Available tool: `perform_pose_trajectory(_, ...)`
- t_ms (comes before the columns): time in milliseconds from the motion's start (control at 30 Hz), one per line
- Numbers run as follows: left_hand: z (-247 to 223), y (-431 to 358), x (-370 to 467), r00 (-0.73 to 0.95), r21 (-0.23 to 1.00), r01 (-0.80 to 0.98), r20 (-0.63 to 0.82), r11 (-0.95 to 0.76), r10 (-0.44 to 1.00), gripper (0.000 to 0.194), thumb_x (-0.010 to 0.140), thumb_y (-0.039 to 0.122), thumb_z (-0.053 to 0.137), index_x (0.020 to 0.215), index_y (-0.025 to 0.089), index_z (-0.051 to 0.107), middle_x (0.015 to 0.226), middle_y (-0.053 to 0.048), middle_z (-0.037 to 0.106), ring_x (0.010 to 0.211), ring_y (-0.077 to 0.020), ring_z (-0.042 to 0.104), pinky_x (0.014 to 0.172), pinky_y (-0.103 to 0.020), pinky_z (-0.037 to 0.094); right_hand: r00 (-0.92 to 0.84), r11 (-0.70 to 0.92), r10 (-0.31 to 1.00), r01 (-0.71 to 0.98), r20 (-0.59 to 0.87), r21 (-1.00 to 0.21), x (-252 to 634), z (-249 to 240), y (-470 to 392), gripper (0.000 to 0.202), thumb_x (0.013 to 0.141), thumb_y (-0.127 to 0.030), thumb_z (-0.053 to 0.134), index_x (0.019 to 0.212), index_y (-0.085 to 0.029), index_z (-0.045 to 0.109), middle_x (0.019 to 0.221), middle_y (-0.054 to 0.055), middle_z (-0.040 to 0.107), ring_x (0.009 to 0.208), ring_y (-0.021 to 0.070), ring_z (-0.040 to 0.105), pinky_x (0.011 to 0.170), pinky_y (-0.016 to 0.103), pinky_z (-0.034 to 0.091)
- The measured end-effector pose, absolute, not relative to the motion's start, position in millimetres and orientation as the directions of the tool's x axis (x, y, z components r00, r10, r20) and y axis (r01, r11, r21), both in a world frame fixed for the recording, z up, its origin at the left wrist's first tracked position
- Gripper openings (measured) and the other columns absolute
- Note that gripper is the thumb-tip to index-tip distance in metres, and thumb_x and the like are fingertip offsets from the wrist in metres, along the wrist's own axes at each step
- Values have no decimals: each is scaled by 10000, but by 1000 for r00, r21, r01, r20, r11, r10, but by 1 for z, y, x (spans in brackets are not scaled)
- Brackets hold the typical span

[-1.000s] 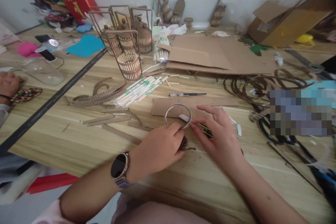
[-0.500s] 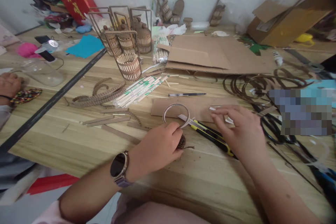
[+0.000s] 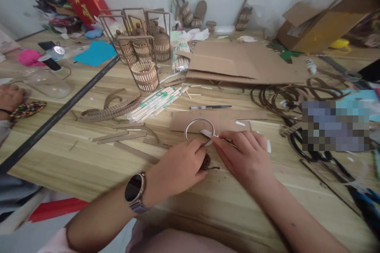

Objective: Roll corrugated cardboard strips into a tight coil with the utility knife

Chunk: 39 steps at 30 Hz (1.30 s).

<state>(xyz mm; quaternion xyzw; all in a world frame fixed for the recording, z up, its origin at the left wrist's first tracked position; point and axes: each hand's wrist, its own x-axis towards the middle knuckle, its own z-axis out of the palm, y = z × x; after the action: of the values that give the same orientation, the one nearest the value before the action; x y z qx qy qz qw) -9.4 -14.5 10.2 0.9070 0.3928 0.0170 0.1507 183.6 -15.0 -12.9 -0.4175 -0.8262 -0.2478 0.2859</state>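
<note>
Two hands in the head view, both at one slim ring! The left hand is clenched on its near side, the right hand pinching its right edge, over the surface (mind that blade showing through). Round shape: done. The join may be left; whether it's fastened, I can't tell.

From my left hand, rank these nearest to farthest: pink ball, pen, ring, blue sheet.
Going by the head view, from your left hand:
1. Ring, in its fingers.
2. Pen, just beyond the ring.
3. Blue sheet, farther back, to the left.
4. Pink ball, at far left.
</note>
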Motion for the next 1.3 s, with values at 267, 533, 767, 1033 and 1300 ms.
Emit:
perform_pose_trajectory(267,9,-15,-10,694,304,698,-61,-649,718,289,873,317,656,1054,92,634,1080,-154,640,930,-311,659,803,-450,569,-529,497,562,831,636,251,181,-14,-20,174,880,-121,596,807,-261,668,801,-6,689,721,177,546,749,370,346)
perform_pose_trajectory(533,9,-18,-9,708,301,678,-20,-671,706,250,861,324,666,1011,126,639,1015,-110,652,904,-272,657,798,-391,569,-431,517,665,855,610,41,179,-15,-14,116,874,-172,586,775,-220,621,833,36,677,764,207,547,743,383,336)
perform_pose_trajectory(767,15,-20,-8,702,353,655,44,-668,711,230,852,299,679,1005,133,637,1017,-95,652,898,-249,653,794,-362,562,-253,501,717,835,649,-227,179,-18,-15,106,816,-138,599,768,-229,625,847,30,648,809,222,566,750,396,340)
perform_pose_trajectory(1033,11,-18,-16,630,374,698,86,-611,772,266,832,303,702,1026,131,644,1125,-130,651,1002,-289,659,864,-406,565,174,308,817,676,550,-670,211,-14,3,77,739,-198,663,687,-244,631,799,35,634,826,257,582,766,416,388)
perform_pose_trajectory(1300,15,-11,-22,552,529,641,186,-556,813,304,806,304,720,1047,135,648,1459,-183,458,1145,-319,624,944,-458,550,173,236,950,145,260,-961,215,-18,10,191,827,-387,631,729,-240,557,666,4,564,596,183,533,548,335,440)
